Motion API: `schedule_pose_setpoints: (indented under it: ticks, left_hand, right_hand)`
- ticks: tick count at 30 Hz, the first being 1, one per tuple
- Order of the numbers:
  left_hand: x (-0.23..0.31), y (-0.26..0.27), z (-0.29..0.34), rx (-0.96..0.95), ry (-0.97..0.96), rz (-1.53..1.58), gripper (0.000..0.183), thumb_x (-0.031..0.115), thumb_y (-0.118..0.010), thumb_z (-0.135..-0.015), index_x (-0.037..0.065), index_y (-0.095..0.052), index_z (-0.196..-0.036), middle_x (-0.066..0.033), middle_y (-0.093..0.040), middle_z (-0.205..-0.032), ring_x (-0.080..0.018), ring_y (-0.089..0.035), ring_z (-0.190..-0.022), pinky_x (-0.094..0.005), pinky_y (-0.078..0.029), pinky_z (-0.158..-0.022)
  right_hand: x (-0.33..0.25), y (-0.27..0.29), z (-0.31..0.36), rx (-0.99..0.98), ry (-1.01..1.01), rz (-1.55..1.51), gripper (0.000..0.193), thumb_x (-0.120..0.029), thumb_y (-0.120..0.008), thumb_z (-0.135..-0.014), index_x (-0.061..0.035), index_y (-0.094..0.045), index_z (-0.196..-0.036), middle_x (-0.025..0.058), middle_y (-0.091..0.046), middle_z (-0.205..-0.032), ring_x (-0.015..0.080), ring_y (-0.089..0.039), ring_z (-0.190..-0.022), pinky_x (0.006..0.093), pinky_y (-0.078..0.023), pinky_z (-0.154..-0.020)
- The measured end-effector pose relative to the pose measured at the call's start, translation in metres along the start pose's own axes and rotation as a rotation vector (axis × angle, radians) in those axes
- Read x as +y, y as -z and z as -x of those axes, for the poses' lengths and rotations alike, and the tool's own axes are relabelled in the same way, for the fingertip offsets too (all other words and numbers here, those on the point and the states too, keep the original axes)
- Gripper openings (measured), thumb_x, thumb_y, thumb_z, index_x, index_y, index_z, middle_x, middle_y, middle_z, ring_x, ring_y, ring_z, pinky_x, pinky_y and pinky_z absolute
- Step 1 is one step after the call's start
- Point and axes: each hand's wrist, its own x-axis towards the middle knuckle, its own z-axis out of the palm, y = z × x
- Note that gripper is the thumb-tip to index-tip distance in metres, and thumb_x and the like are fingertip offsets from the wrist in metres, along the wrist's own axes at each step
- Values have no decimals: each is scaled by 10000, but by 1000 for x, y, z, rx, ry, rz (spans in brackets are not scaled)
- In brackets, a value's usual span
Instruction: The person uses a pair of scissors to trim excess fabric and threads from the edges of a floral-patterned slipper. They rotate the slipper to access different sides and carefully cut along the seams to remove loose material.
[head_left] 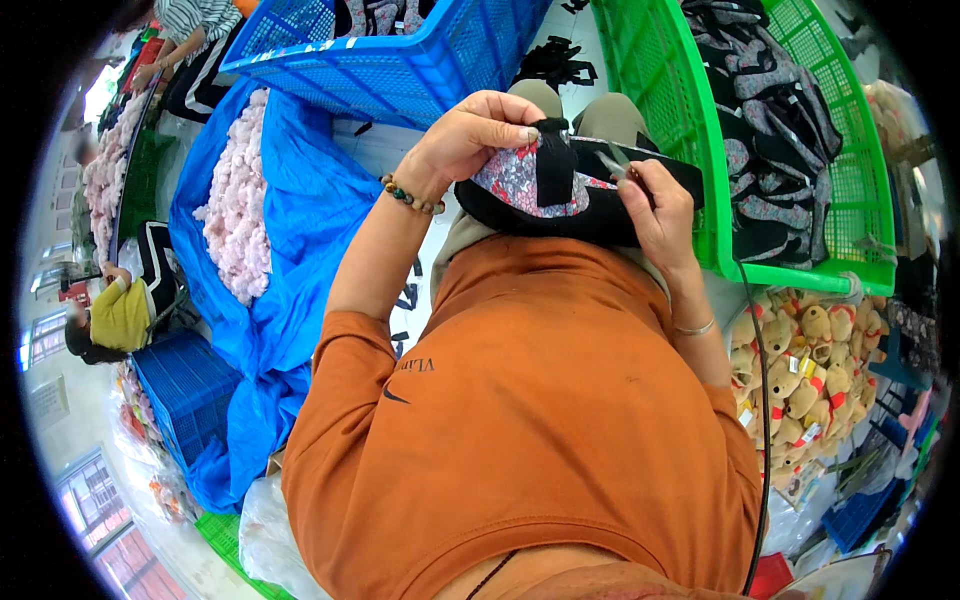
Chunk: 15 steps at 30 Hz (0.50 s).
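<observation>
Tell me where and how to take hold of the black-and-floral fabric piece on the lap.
Pinch the fabric piece at its upper edge, coming from the left, as the left hand does. It looks soft and lies spread across the lap, so a thin edge likely pinches well; the right hand holds a metal tool over the right part, making that side riskier.

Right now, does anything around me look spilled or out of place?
Possibly: loose black strips lie jumbled on the floor between the blue crate and green crate. Being outside both, they look dropped, though they may belong there. The floral piece in your left hand shows no clear damage.
</observation>
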Motion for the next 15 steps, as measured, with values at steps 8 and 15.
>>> schedule_pose_setpoints:
  ticks: [8, 15]
  left_hand:
    - [-4, -10, 3, -104, -73, -188, 147, 37, -649, -821, -52, -658, -937, -42, -643, -890, -101, -606, -804, -224, -489, -763]
    - [-1, -23, 9, -138, -81, -433, 152, 38, -642, -822, -49, -653, -946, -58, -609, -926, -135, -550, -869, -261, -441, -820]
  right_hand:
    - [-19, 10, -8, -49, 291, 268, 290, -216, -719, -773, 10, -600, -910, 90, -555, -708, 201, -540, -553, 287, -426, -489]
    - [-25, 5, -11, -23, 366, 322, 316, -293, -725, -739, -38, -597, -874, 68, -558, -707, 238, -559, -569, 319, -450, -493]
